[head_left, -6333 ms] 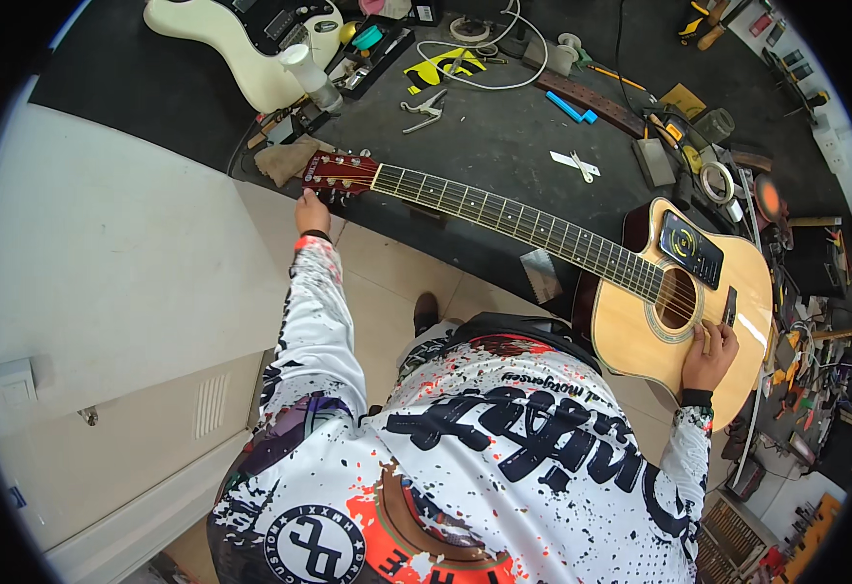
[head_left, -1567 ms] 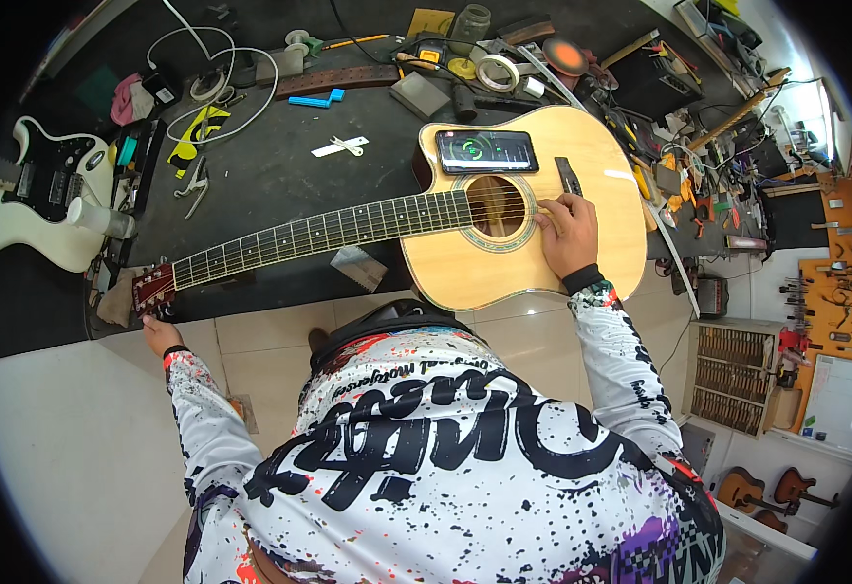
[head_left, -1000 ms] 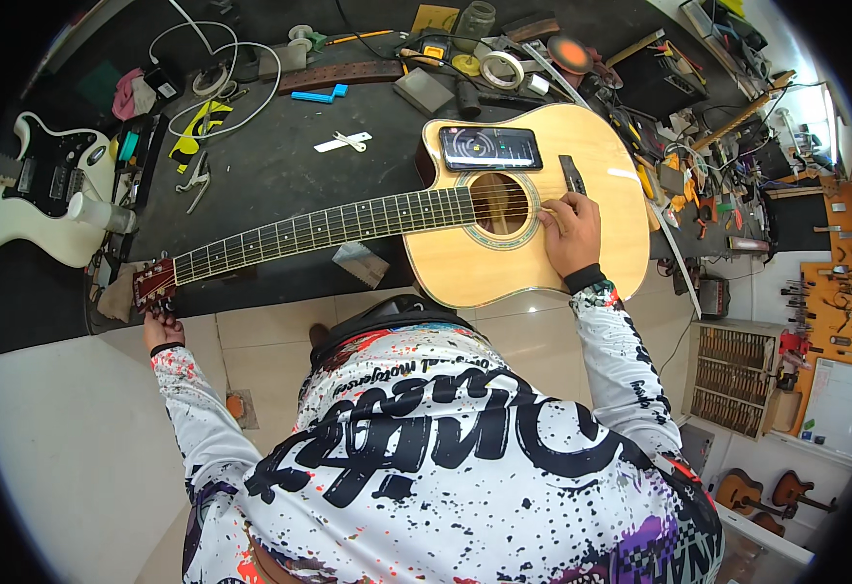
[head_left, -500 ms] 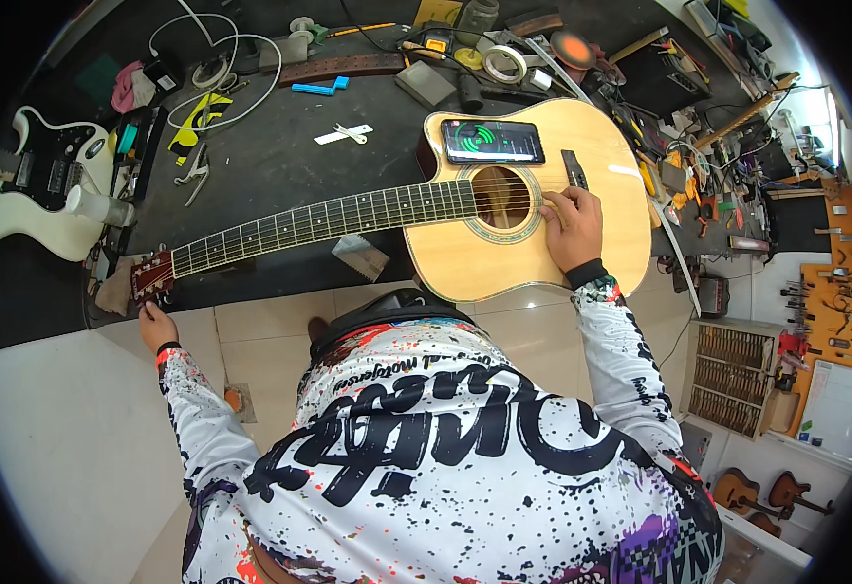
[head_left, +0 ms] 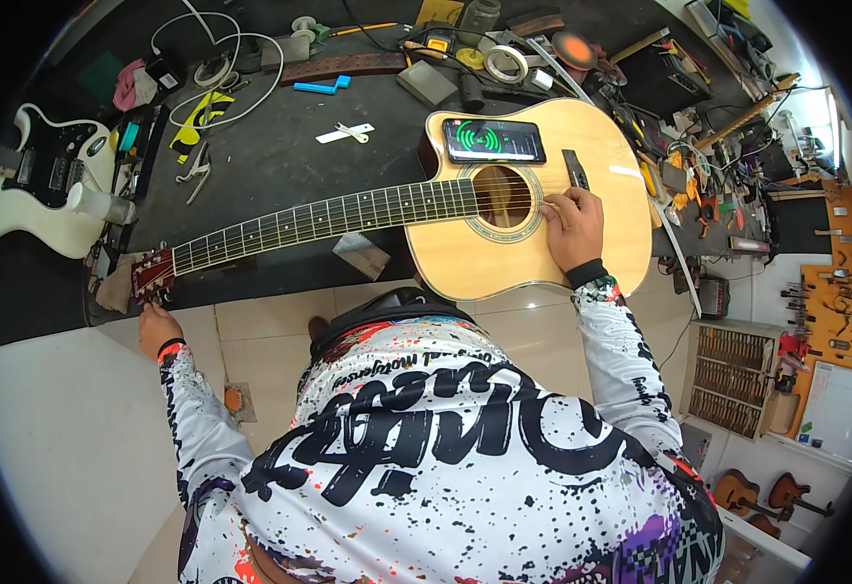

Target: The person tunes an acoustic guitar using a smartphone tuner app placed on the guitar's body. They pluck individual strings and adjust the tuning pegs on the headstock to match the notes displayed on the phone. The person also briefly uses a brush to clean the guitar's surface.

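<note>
An acoustic guitar (head_left: 465, 265) with a pale top lies face up on the dark workbench, its neck (head_left: 319, 222) pointing left. At the dark red headstock (head_left: 153, 273), the fingers of my left hand (head_left: 160, 331) are closed on a tuning peg (head_left: 152, 301) on its near side. My right hand (head_left: 576, 231) rests over the strings between the soundhole (head_left: 501, 198) and the bridge (head_left: 575, 169), fingers curled together; whether a pick is between them is hidden. A phone (head_left: 493, 142) lies on the guitar's upper body, showing green arcs on a dark screen.
Left of the headstock lies a white electric guitar (head_left: 51, 219) with a white cup (head_left: 98, 205). Behind the neck are a capo (head_left: 194, 173), a blue string winder (head_left: 323, 87) and a white ruler (head_left: 333, 134). A toothed metal plate (head_left: 361, 255) sits below the neck. Tools crowd the right.
The green arcs on the phone screen have grown larger and brighter. My left hand has shifted very slightly at the tuning peg; my right hand is nearly still.
</note>
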`<state>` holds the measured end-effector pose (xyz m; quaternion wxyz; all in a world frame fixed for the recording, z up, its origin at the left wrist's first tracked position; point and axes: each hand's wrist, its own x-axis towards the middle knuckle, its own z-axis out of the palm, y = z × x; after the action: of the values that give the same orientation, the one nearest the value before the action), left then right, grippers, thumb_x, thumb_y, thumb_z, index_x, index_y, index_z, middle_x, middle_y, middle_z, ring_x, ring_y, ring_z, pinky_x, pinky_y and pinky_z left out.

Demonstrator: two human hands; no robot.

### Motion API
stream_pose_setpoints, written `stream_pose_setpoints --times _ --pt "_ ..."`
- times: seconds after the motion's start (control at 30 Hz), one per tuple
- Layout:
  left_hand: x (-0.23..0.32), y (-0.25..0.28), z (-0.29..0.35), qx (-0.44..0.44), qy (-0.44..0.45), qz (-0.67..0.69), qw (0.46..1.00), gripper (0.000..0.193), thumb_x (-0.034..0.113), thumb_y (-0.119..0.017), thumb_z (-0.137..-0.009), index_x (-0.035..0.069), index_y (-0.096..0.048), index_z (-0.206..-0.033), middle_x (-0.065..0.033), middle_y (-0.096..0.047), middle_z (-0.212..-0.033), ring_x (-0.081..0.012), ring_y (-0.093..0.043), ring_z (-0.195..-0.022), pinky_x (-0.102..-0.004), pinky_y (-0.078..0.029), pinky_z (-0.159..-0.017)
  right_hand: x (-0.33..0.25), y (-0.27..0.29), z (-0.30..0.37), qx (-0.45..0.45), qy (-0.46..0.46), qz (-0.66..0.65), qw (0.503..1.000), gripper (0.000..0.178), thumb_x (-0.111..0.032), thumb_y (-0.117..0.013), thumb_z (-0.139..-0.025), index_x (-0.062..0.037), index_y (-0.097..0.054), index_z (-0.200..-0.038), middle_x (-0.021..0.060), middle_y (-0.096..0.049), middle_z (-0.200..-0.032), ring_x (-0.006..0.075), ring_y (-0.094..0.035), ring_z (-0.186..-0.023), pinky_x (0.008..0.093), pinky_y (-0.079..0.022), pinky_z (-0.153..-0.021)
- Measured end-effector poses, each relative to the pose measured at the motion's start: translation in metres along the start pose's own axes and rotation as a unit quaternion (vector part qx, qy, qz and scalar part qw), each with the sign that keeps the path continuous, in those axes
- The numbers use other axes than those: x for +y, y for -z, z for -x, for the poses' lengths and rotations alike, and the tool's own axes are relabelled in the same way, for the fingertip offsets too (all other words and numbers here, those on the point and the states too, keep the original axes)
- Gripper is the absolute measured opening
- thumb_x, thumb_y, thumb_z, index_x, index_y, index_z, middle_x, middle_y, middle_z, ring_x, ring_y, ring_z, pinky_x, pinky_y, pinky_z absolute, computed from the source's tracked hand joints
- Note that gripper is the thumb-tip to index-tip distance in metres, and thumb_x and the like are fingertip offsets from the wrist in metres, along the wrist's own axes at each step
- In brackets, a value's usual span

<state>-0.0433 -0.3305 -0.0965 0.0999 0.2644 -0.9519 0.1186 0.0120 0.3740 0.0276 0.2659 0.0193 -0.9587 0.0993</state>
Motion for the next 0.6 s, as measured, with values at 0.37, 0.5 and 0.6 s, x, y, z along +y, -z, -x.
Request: stream_pose_setpoints --times 0.37,0.5,0.6 --pt "-0.0026 -0.0053 -0.0016 -0.005 -0.004 0.000 1.000 0.030 0.035 -0.049 -0.099 0.014 -0.066 -0.113 -0.0084 -0.071 -0.105 -0.0317 -0.069 -0.093 -0.0488 -0.053 -0.072 0.0006 0.0002 0.0010 -0.003 0.003 0.000 1.000 0.014 -0.015 -0.076 -0.080 -0.0098 -0.072 -0.092 0.0086 -0.060 -0.095 0.0299 -0.057 -0.092 0.0410 -0.047 -0.080" --pt "-0.0025 -0.0097 -0.0003 0.015 0.003 0.005 1.000 0.030 0.034 -0.047 -0.100 0.013 -0.065 -0.113 -0.0089 -0.071 -0.103 -0.0325 -0.069 -0.091 -0.0491 -0.053 -0.071 0.0003 0.0002 0.0003 -0.004 0.002 -0.003 1.000 0.014 -0.015 -0.076 -0.080 -0.0100 -0.072 -0.093 0.0089 -0.060 -0.095 0.0301 -0.057 -0.093 0.0411 -0.047 -0.080" --pt "-0.0018 -0.0076 -0.0006 0.010 -0.002 0.003 1.000 0.030 0.034 -0.047 -0.100 0.013 -0.065 -0.112 -0.0093 -0.071 -0.102 -0.0332 -0.069 -0.090 -0.0491 -0.053 -0.071 0.0006 0.0003 0.0004 -0.004 0.001 -0.002 1.000 0.014 -0.014 -0.076 -0.080 -0.0099 -0.072 -0.093 0.0091 -0.060 -0.096 0.0302 -0.057 -0.093 0.0413 -0.047 -0.081"
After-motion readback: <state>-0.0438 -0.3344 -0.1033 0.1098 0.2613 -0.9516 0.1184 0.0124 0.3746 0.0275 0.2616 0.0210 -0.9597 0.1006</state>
